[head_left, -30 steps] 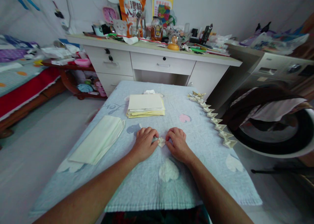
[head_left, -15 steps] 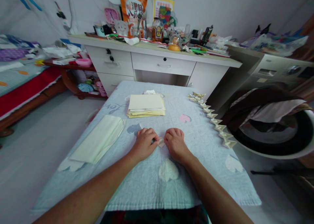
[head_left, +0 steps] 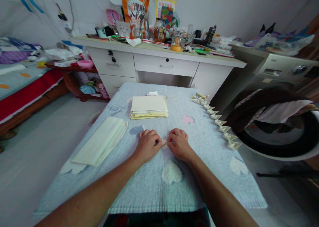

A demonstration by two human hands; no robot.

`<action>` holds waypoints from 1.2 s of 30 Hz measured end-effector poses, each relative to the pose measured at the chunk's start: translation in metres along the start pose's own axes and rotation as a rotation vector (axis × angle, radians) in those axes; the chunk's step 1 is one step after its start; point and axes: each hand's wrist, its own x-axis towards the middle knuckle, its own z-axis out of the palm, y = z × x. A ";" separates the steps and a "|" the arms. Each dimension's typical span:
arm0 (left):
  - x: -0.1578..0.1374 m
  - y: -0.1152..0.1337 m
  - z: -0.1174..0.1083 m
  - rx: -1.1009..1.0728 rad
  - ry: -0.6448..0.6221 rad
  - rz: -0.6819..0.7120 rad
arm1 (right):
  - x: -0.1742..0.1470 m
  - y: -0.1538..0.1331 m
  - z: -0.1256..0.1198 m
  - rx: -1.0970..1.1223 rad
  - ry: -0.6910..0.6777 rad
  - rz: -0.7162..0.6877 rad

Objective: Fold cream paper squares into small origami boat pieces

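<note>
Near the middle of the cloth-covered table, my left hand is closed, its thumb and fingers pinching a small folded piece of paper. My right hand is closed at the other side of that paper, fingers curled down over its edge. Most of the paper is hidden by the fingers. Beyond my hands lies a stack of cream and yellow paper sheets. To the left rests a pile of long pale folded sheets. A row of folded paper pieces with pointed tips runs along the right side.
A pale blue cloth with heart shapes covers the table. Behind it stands a white desk crowded with jars, bags and small items. A front-loading washing machine with its door open and clothes in it is at the right; a bed is at the left.
My hands have hardly moved; the right hand has shifted slightly and its fingers sit a little differently at the small folded paper. The other papers lie as before.
</note>
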 end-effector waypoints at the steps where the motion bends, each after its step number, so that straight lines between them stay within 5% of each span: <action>1: 0.001 0.000 0.001 0.005 0.003 -0.003 | 0.000 0.000 0.000 0.000 0.003 0.005; 21: 0.003 0.006 0.006 0.131 0.051 -0.021 | -0.003 0.006 0.001 0.079 0.044 0.044; 36: 0.005 0.004 0.006 0.113 0.013 -0.018 | -0.001 -0.003 0.012 -0.077 0.080 0.101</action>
